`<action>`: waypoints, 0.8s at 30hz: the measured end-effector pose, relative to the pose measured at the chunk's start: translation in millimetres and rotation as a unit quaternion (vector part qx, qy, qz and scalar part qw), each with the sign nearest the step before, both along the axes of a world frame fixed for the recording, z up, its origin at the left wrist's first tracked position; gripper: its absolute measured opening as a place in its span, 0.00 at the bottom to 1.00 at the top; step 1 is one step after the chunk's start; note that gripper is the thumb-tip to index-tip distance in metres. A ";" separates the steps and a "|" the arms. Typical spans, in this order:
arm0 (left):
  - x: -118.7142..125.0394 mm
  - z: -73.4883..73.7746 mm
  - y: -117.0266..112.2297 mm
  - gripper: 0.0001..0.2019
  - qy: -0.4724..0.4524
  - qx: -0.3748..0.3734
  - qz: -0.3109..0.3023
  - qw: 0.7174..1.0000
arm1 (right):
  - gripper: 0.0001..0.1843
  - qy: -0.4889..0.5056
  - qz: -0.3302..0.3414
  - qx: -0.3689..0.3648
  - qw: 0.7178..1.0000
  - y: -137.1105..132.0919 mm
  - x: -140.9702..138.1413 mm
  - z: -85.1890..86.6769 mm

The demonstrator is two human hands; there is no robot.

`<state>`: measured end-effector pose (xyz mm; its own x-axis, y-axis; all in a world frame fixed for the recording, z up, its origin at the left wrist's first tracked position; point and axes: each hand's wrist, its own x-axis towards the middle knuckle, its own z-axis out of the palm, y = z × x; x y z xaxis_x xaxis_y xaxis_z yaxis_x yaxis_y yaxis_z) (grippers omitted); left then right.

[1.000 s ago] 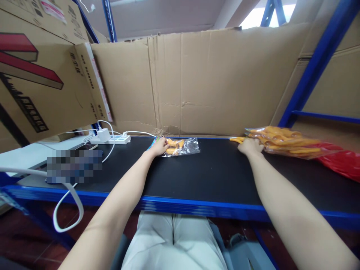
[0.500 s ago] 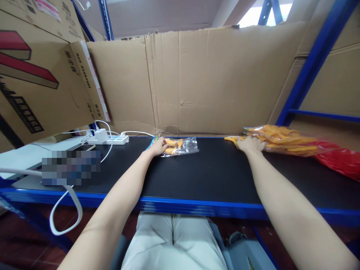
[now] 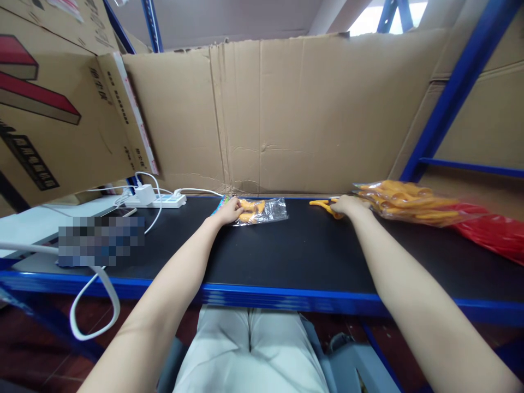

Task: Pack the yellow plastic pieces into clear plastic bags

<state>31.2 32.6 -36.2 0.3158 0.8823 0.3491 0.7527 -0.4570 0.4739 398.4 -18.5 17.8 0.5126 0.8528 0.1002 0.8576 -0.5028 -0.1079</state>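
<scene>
My left hand [image 3: 229, 210] is closed over the left end of a small clear plastic bag [image 3: 275, 209] lying flat on the black tabletop. Inside the bag are orange, limp pieces that look like uninflated balloons [image 3: 257, 207], and a colourful printed edge peeks out beside my fingers. To the right, my right hand [image 3: 347, 206] has its fingers closed on loose orange balloons [image 3: 325, 206], whose ends stick out leftward over the table. Just beyond that hand lies a larger clear bag [image 3: 403, 199] full of similar orange balloons.
A bag of red pieces [image 3: 493, 232] lies at the far right. On the left are a white power strip [image 3: 166, 201] with cables, a phone [image 3: 125, 212] and a blurred-out item [image 3: 100, 238]. A cardboard wall [image 3: 286, 120] stands behind; a blue beam [image 3: 286, 297] edges the table.
My right hand has moved left, away from the large bag, bringing the orange balloons with it. My left hand stays on the small bag.
</scene>
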 end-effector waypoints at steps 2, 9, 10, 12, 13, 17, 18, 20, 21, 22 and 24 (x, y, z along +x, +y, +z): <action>-0.1 0.2 -0.1 0.04 -0.003 -0.006 -0.002 1.000 | 0.18 -0.016 0.018 -0.009 1.000 -1.6 -10.5 3.5; -1.6 -1.7 1.6 0.05 -0.018 -0.017 -0.006 1.000 | 0.15 -0.048 0.066 -0.040 0.996 -7.8 -41.9 13.7; -2.2 -1.8 1.7 0.06 -0.022 -0.018 -0.007 1.000 | 0.15 -0.058 0.085 -0.033 0.994 -8.6 -45.0 14.5; -3.7 -1.3 1.6 0.06 -0.029 -0.023 -0.011 0.999 | 0.16 -0.073 0.142 -0.022 0.987 -9.9 -49.0 14.6; -4.8 -0.7 1.3 0.07 -0.033 -0.030 -0.013 0.999 | 0.18 -0.077 0.174 -0.020 0.981 -10.1 -49.9 13.9; -10.6 1.4 1.2 0.08 -0.051 -0.055 -0.009 0.997 | 0.27 -0.054 0.260 -0.054 0.963 -8.2 -47.2 7.8; -12.2 1.2 1.9 0.08 -0.055 -0.054 -0.005 0.997 | 0.27 -0.039 0.277 -0.074 0.957 -7.5 -45.8 6.2; -15.5 0.0 4.1 0.09 -0.057 -0.048 0.001 0.997 | 0.27 -0.002 0.310 -0.120 0.943 -6.7 -44.3 3.3; -16.9 -0.8 5.5 0.09 -0.055 -0.045 0.002 0.997 | 0.27 0.004 0.321 -0.132 0.938 -6.8 -44.5 2.0; -18.1 -1.8 6.9 0.09 -0.053 -0.042 0.001 0.998 | 0.27 -0.002 0.326 -0.133 0.936 -7.1 -45.5 0.7; -19.6 -3.5 9.7 0.08 -0.047 -0.044 -0.004 0.998 | 0.23 -0.042 0.325 -0.108 0.939 -8.3 -49.7 -1.5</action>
<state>11.6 42.3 -39.7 0.2922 0.9082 0.2998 0.6990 -0.4167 0.5811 348.8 -26.8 16.3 -0.1248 0.9878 -0.0935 0.9917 0.1271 0.0189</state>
